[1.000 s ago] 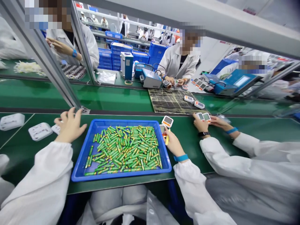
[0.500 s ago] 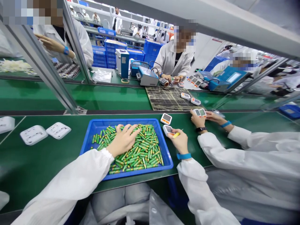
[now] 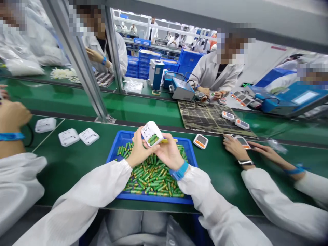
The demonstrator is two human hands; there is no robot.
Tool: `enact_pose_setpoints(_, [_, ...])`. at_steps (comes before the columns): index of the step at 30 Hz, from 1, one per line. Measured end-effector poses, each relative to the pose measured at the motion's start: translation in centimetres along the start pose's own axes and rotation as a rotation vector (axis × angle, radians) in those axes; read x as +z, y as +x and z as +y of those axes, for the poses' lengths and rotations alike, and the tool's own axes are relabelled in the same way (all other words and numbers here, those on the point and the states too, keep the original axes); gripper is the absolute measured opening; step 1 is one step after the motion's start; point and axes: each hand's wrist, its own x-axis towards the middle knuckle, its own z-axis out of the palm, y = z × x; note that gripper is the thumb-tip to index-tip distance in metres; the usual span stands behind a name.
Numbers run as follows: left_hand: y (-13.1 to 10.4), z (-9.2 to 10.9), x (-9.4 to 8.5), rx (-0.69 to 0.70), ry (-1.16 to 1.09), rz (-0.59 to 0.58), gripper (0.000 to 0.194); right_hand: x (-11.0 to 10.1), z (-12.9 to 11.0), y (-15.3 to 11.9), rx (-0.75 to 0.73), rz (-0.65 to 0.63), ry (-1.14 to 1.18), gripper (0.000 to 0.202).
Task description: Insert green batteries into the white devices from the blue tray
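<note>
Above a blue tray (image 3: 191,150) full of green batteries (image 3: 159,177), both my hands hold one white device (image 3: 151,132), its back turned up. Green batteries (image 3: 153,139) show in its lower compartment. My left hand (image 3: 139,148) grips the device's left and lower edge. Fingers of my right hand (image 3: 171,152) are closed round its right side, and a yellow stick-like tool (image 3: 170,140) juts out of that hand. A blue band circles my right wrist.
White devices (image 3: 69,137) lie face down on the green bench at left. Another with a screen (image 3: 200,141) lies right of the tray. A co-worker's hands (image 3: 237,150) work at right; another's hand (image 3: 12,118) is at far left.
My left hand has left the batteries and now holds the device. My right hand has brought the device from right of the tray to above it. The view has shifted left, showing another co-worker's arm.
</note>
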Motion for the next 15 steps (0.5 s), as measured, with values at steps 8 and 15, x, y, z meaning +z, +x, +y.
enact_pose_setpoints(8, [0.8,2.1,-1.2,0.099,-0.073,-0.025,0.088,-2.1,-0.4,-0.4,0.038,-0.006,-0.095,0.033])
enact_pose_setpoints(15, [0.9,2.3,-1.5,0.113,0.087,-0.175,0.079,-4.2,-3.3,0.1,-0.52,0.455,-0.402,0.031])
